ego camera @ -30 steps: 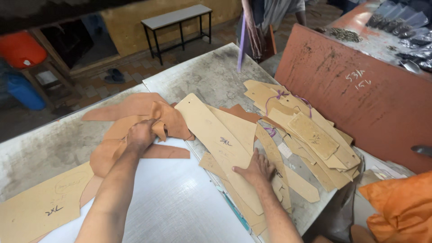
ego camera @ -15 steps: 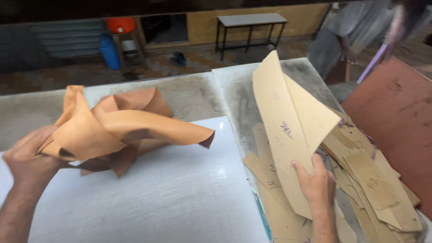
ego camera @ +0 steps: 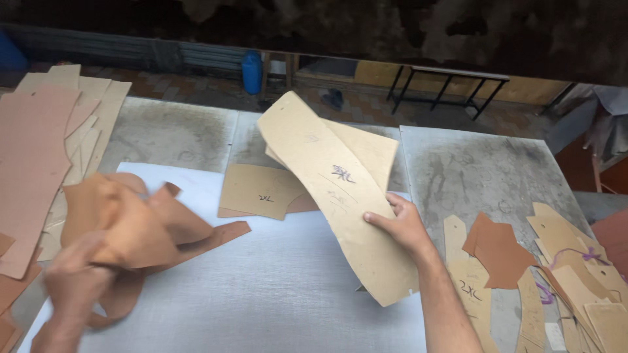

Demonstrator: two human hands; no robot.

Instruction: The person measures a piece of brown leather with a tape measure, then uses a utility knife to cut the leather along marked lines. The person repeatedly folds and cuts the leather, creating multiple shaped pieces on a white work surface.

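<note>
The left hand is smeared by motion blur at the lower left, so its fingers cannot be counted; they seem to be closed on the bunch of soft tan leather pieces, whose folds hide most of the palm and whose lower edge is lost in the blur. One strip of that bunch trails right onto the white sheet covering the near part of the grey worktable.

The right hand grips the long curved pale-brown cardboard pattern, thumb over the front face, the other fingers hidden behind it. The pattern is held above the white sheet near the middle of the table. Its long axis runs diagonally, narrow rounded end up and to the left, broad end down and to the right beside the wrist. A second card of the same colour sits behind it, mostly covered.

A smaller flat cardboard pattern lies on the table beyond. The stack of pinkish-brown board pieces is cut off at the left edge, and the heap of cardboard patterns at the right.
</note>
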